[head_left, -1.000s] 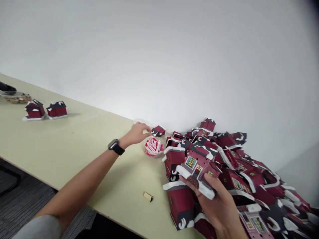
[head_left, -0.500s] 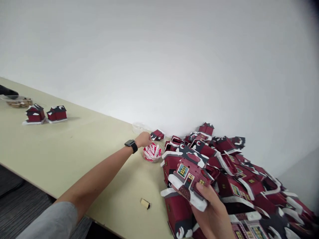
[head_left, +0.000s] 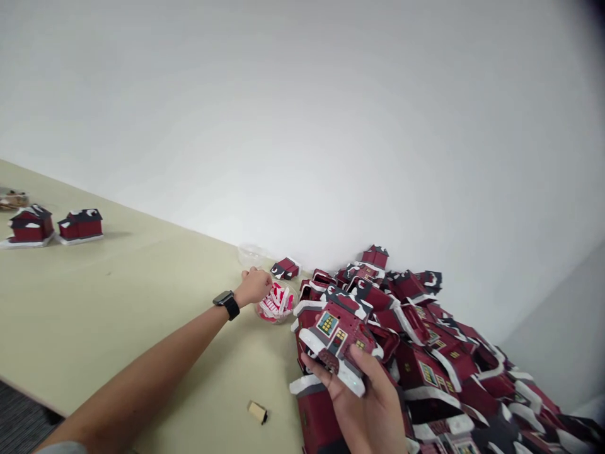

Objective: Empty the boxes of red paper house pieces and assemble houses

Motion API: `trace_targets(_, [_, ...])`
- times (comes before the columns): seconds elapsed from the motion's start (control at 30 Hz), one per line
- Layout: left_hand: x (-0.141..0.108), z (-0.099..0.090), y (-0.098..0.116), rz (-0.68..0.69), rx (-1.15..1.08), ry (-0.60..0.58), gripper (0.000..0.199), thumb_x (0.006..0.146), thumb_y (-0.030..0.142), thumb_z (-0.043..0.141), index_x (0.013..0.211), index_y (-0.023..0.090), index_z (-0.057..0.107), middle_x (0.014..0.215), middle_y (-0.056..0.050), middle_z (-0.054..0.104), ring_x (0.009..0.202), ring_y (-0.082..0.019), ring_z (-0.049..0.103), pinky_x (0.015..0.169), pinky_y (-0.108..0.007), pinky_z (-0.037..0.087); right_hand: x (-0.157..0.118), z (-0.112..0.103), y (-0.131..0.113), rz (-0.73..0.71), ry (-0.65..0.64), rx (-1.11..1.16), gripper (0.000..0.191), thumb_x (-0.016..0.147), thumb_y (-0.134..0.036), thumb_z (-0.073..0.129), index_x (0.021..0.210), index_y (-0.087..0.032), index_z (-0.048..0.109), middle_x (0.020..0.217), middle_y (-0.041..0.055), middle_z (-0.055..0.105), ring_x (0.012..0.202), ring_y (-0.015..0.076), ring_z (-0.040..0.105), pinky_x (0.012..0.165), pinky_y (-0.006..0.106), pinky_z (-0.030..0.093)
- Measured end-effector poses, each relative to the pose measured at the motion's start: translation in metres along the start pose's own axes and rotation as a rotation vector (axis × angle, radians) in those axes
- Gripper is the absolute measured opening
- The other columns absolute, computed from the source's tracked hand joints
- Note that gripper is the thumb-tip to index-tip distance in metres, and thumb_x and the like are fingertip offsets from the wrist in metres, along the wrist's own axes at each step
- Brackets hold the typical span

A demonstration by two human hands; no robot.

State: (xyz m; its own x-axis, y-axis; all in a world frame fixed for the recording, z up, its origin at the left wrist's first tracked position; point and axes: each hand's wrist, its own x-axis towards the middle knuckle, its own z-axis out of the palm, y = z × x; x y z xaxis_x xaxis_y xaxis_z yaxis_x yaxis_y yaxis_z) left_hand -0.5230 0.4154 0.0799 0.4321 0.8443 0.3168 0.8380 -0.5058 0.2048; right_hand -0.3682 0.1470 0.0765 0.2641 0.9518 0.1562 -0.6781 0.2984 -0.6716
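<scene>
The left hand (head_left: 255, 287) is curled up and sliding back beside the clear bowl (head_left: 278, 320), and the right hand (head_left: 362, 407) is still gripping a red paper house (head_left: 338, 331) above the big pile of houses (head_left: 439, 378).

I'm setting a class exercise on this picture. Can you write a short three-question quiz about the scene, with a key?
1. True or false: the black watch is on the left wrist.
2. Which hand holds the red model house?
3. Fill in the blank: the red and white pieces lie in a clear ____.

Key: 1 true; 2 right hand; 3 bowl.
</scene>
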Motion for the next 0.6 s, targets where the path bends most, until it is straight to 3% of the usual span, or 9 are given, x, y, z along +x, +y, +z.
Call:
trace_targets(0.23, [-0.003,-0.001,0.009,0.048,0.152,0.033,0.021,0.086,0.009,0.052,0.09,0.009,0.072,0.1,-0.022,0.072,0.109,-0.035,0.061,0.096,-0.047,0.039,-0.001,0.011,0.0,0.006,-0.039,0.019,0.011,0.086,-0.033,0.075,0.085,-0.023,0.078,0.098,0.0046,0.079,0.111,0.0265,0.07,0.106,0.051,0.053])
trace_targets(0.43, [-0.006,-0.011,0.006,0.078,0.148,0.079,0.035,0.097,0.01,0.036,0.108,0.012,0.069,0.114,-0.018,0.07,0.109,-0.03,0.062,0.094,-0.045,0.04,-0.002,0.004,0.006,0.02,-0.024,0.044,0.019,0.086,-0.035,0.075,0.098,-0.022,0.08,0.11,0.0068,0.078,0.111,0.0296,0.07,0.106,0.056,0.052])
trace_targets(0.6, [-0.009,-0.019,0.004,0.117,0.154,-0.044,0.02,0.09,0.024,0.055,0.08,0.017,0.072,0.09,-0.011,0.074,0.098,-0.029,0.066,0.094,-0.046,0.042,-0.004,-0.001,0.005,0.022,-0.02,0.058,0.016,0.087,-0.033,0.074,0.097,-0.022,0.08,0.11,0.0061,0.078,0.112,0.0267,0.071,0.109,0.052,0.051])
